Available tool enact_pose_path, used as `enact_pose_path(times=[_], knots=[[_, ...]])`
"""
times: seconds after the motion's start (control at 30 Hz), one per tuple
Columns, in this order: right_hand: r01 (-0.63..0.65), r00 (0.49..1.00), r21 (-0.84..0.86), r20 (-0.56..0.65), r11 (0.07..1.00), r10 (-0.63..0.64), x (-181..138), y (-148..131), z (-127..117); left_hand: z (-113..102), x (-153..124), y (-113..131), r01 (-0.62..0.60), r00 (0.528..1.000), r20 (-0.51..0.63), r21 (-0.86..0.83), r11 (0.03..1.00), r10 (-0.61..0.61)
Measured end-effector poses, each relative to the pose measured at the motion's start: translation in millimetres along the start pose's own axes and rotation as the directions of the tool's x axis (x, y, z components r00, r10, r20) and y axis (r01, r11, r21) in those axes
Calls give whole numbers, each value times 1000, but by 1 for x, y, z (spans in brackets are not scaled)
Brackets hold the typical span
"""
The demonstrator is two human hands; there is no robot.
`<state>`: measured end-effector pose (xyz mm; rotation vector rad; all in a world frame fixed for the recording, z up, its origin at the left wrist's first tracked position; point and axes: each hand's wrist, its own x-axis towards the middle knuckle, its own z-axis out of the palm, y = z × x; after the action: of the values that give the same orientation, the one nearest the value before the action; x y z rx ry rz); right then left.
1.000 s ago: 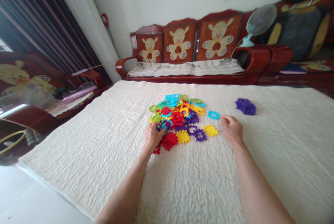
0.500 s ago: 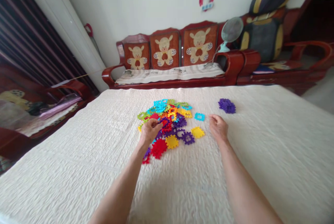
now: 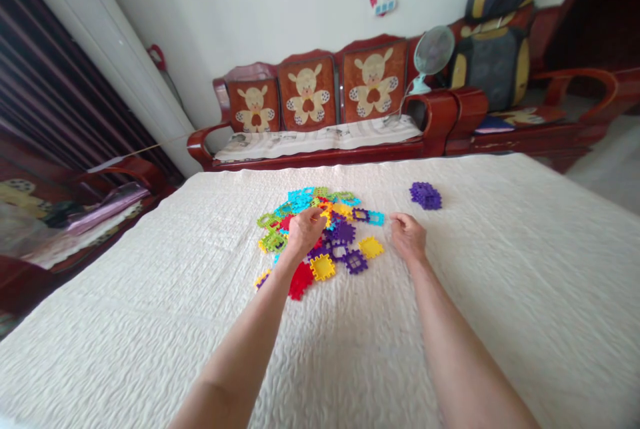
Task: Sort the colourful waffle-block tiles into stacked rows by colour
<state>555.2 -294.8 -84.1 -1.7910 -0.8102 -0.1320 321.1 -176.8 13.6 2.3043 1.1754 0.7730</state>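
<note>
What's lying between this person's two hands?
From left hand to right hand, the head view shows part of the colourful pile, then a purple frame, then a light-blue frame.

Through 1 head-worn camera, we are looking forward and down across the quilted cover (image 3: 150, 322), catching our left hand (image 3: 304, 232) and right hand (image 3: 409, 237) nearby and the wooden sofa (image 3: 320, 158) farther off.

Readable text: none in view.
Red heart-shaped wall plaque (image 3: 385, 6), 1 o'clock: pale blue squares, any lettering too small to read.
White seat cover (image 3: 320, 138), 12 o'clock: dark printed marks, unreadable.
</note>
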Motion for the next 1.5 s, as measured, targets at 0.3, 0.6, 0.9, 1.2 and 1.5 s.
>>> enact_pose_path(times=[0.3, 0.6, 0.9, 1.2, 1.5], knots=[[11, 999, -53, 35, 999, -9, 1, 3, 2, -82, -53, -86, 55, 912, 370, 325, 944, -180], [41, 998, -85, 42, 996, -37, 3, 5, 2, -80, -73, -98, 41, 890, 392, 437, 898, -231], [48, 999, -72, 27, 996, -46, 2, 7, 2, -90, -63, -109, 221, 878, 402, 139, 965, -259], [23, 999, -78, 38, 997, -20, 2, 6, 1, -32, -25, -41, 313, 907, 375, -294, 903, -192], [-14, 997, -118, 77, 993, 24, 4, 2, -2, 19, -21, -28, -90, 996, -13, 45, 995, 91]])
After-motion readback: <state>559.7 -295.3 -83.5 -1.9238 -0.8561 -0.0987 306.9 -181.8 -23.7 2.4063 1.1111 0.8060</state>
